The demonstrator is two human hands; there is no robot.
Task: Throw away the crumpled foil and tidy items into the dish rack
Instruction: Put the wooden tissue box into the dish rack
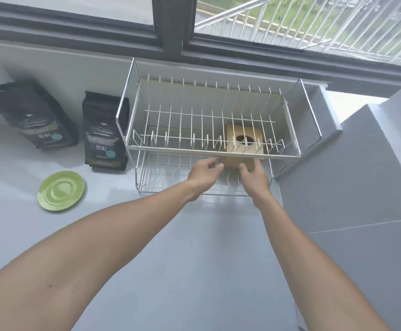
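Observation:
A two-tier white wire dish rack [127,120] stands on the grey counter under the window. A tan wooden box [254,132] with a round hole on top sits in the lower tier on the right side, seen through the upper tier's wires. My left hand [204,175] and my right hand [255,177] hover at the front of the lower tier, either side of the box's near face, fingers apart and holding nothing. A green saucer [61,190] lies on the counter to the left of the rack. No crumpled foil is in view.
Two black coffee bags [37,115] [105,132] stand on the counter left of the rack. A grey raised ledge [352,177] borders the counter on the right. The window frame [170,27] runs along the back.

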